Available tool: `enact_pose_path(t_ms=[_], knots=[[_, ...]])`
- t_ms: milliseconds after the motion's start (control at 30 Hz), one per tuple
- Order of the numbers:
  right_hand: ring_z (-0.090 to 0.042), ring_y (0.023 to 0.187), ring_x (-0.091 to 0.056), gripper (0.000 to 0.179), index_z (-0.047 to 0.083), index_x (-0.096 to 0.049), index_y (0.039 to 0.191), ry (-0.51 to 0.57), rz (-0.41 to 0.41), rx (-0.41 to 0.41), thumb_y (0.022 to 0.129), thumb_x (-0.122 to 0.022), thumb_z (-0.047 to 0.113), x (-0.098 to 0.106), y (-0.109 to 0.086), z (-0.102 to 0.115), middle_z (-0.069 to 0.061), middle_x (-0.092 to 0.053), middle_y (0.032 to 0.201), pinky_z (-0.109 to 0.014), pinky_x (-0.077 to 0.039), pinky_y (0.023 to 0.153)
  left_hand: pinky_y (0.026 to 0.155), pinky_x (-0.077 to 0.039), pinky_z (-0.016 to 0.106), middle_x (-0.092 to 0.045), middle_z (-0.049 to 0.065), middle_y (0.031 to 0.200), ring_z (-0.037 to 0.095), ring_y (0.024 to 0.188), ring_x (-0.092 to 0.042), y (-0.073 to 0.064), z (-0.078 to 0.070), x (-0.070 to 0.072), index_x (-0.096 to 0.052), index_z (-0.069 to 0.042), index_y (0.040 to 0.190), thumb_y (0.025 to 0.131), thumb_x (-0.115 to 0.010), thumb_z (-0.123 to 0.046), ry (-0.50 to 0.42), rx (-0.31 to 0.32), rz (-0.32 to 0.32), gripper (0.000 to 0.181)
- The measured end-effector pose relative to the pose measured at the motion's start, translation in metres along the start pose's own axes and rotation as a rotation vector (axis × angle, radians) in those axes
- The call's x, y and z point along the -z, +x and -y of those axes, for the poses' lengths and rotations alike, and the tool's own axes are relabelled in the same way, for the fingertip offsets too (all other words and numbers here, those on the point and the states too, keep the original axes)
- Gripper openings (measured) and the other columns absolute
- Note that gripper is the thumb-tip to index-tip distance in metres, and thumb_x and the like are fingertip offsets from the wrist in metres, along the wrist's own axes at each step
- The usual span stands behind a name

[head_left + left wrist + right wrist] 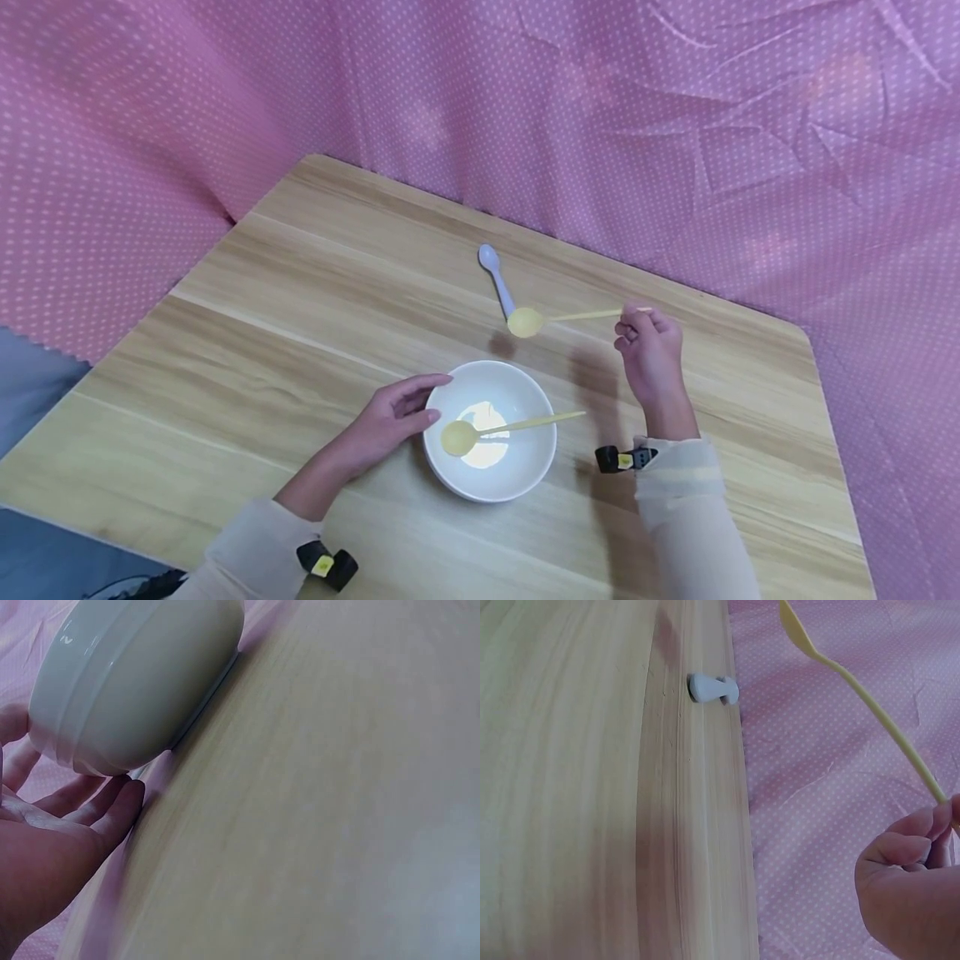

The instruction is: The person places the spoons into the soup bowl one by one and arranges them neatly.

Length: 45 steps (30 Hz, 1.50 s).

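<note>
The white bowl (491, 483) stands on the wooden table, a yellow spoon (459, 437) lying across it with its handle over the right rim. At the bowl's left side, my left hand (382, 425) holds it, thumb and index finger at the rim. In the left wrist view other fingers (120, 806) curve along the underside of the bowl (142, 682). My right hand (651, 346) pinches a second yellow spoon (527, 322) by the handle's end, raised above the table. The head of this spoon (799, 631) points away from the hand.
A pale lavender spoon (497, 275) lies on the table (300, 308) beyond the bowl; in the head view the raised spoon's head overlaps its handle end. Pink dotted cloth (465, 100) hangs behind the table's far edge and along its sides.
</note>
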State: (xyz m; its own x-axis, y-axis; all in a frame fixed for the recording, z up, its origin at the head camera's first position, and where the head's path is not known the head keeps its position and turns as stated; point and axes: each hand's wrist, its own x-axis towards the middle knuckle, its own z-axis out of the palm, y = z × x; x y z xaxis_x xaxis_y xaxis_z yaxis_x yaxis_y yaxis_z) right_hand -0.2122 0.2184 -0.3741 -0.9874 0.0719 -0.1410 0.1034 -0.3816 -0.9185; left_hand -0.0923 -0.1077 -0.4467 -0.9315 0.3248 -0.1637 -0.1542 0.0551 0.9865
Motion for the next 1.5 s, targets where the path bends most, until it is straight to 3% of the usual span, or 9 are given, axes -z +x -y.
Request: enact_pose_path(t_ms=[400,767,1067,1333,1500], knots=[[-0.010,0.063,-0.049,0.029,0.008,-0.063,0.073,0.037,0.169,-0.033,0.094,-0.045,-0.002,-0.002,-0.013,-0.005,0.001,-0.054,0.065,-0.017,-0.037,0.050,0.108,-0.038,0.035,-0.039,0.005,0.148,0.025,0.137,-0.036,0.002,-0.003,-0.001,-0.048,-0.018,0.136,0.091,-0.062,-0.019,-0.003,0.029,-0.008,0.047],[-0.009,0.065,-0.051,0.031,0.011,-0.065,0.074,-0.021,0.247,-0.071,0.094,-0.044,-0.001,-0.003,-0.021,-0.021,0.003,-0.049,0.064,-0.017,-0.039,0.054,0.109,-0.036,0.036,-0.037,0.012,0.148,0.029,0.137,-0.035,0.002,-0.002,0.000,-0.047,-0.012,0.137,0.092,-0.061,-0.016,-0.023,-0.010,0.009,0.048],[-0.009,0.067,-0.054,0.009,0.011,-0.065,0.081,-0.058,0.246,-0.122,0.089,-0.062,0.008,-0.002,-0.030,-0.034,0.004,-0.054,0.066,-0.017,-0.042,0.059,0.108,-0.037,0.034,-0.038,0.009,0.148,0.027,0.137,-0.036,0.003,-0.002,-0.001,-0.048,-0.014,0.137,0.091,-0.061,-0.016,-0.019,-0.004,0.004,0.047],[-0.007,0.065,-0.052,0.028,0.016,-0.065,0.077,-0.145,0.274,-0.153,0.092,-0.047,0.000,-0.007,-0.033,-0.045,0.006,-0.058,0.069,-0.017,-0.042,0.057,0.109,-0.036,0.034,-0.039,0.010,0.148,0.028,0.137,-0.035,0.002,0.000,-0.001,-0.047,-0.012,0.137,0.092,-0.061,-0.017,-0.027,-0.028,0.007,0.047],[-0.006,0.059,-0.050,0.027,0.017,-0.063,0.076,-0.214,0.250,-0.186,0.091,-0.048,0.001,-0.009,-0.036,-0.050,0.005,-0.059,0.066,-0.015,-0.042,0.054,0.108,-0.037,0.030,-0.040,0.011,0.147,0.026,0.137,-0.035,0.002,0.002,-0.001,-0.048,-0.010,0.136,0.091,-0.061,-0.015,-0.053,-0.043,0.010,0.047]])
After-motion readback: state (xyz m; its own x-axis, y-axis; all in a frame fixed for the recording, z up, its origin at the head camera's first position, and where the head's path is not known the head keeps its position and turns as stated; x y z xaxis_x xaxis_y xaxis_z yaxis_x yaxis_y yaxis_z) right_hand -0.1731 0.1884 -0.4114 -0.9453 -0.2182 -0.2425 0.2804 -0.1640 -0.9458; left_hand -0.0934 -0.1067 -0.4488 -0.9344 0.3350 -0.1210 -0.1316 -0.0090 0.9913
